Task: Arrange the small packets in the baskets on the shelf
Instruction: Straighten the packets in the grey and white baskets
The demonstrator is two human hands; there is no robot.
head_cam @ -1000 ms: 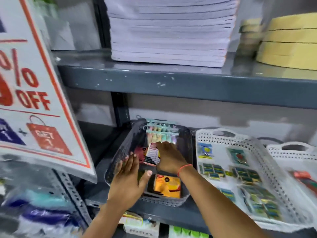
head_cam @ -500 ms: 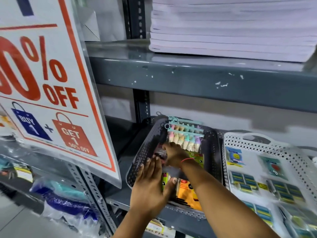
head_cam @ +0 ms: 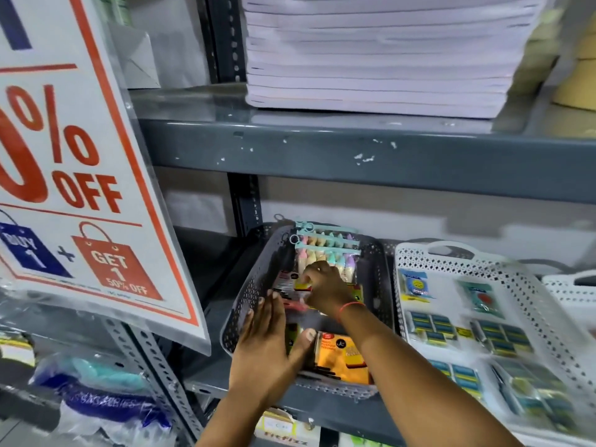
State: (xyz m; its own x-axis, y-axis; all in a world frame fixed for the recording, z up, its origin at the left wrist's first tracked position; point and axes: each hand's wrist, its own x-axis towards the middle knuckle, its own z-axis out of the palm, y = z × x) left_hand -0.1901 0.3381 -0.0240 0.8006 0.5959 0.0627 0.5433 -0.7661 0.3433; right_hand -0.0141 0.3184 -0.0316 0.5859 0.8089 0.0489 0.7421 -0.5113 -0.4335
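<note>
A dark grey perforated basket (head_cam: 248, 282) sits on the lower shelf, holding small packets. At its back stand pouches of pastel chalk-like sticks (head_cam: 329, 250) with teal zip tops. An orange packet (head_cam: 342, 356) lies at the front. My right hand (head_cam: 325, 288) reaches into the middle of the basket, its fingers pinched on a small yellow-and-red packet (head_cam: 303, 285). My left hand (head_cam: 267, 346) lies flat with fingers extended over the packets at the basket's front left, thumb spread to the right.
A white perforated basket (head_cam: 416, 253) with blue and yellow packets stands to the right. A stack of white paper (head_cam: 387, 50) lies on the grey upper shelf (head_cam: 322, 150). A "50% OFF" sign (head_cam: 80, 175) hangs at left. Bagged goods fill the lower left.
The view has swung slightly right and closer. My right hand has lifted a little and now pinches a small packet; my left hand stays flat at the basket's front left.
</note>
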